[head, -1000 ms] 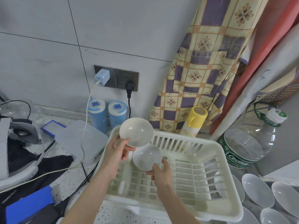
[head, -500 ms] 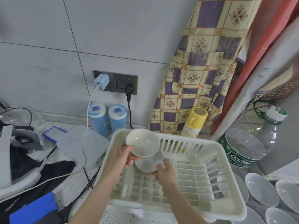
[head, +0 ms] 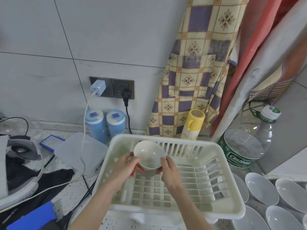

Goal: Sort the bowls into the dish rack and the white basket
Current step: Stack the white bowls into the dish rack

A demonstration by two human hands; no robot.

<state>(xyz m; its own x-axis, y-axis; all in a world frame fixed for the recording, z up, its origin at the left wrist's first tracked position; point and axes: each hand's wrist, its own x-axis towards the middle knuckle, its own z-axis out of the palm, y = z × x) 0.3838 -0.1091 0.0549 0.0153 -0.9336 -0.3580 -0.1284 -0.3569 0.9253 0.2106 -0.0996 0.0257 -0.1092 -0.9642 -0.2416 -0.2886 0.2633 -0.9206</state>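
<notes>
While you hold the bowl (head: 149,154) between both hands at frame centre, it sits above the far-left corner of the white basket (head: 187,211), not resting on the slatted floor as far as I can tell. Your left hand (head: 126,166) curls round the bowl's left wall, thumb on the near rim; your right hand (head: 169,170) pinches the right rim with thumb and fingertips. Both sets of fingers are closed on it, neither wide open. A second bowl may be nested underneath; a pale shape shows below the base, too unclear to call.

Key relation: the bowl's mouth tilts up and toward the camera, base pointing down-away into the basket's back-left corner. The bowl lies between your hands, slightly above and beyond the fingers, so the drop path is straight down and a little toward the upper left of the frame. Left hand is nearer the basket's left wall, right hand is over open slats.

Judgement: placing step, nearly there, lower and let go. Watch the rim clipping the basket's back wall.

More bowls (head: 261,188) wait on the worktop (head: 69,196) at lower right, just beside the basket. No separate dish rack is identifiable.
</notes>
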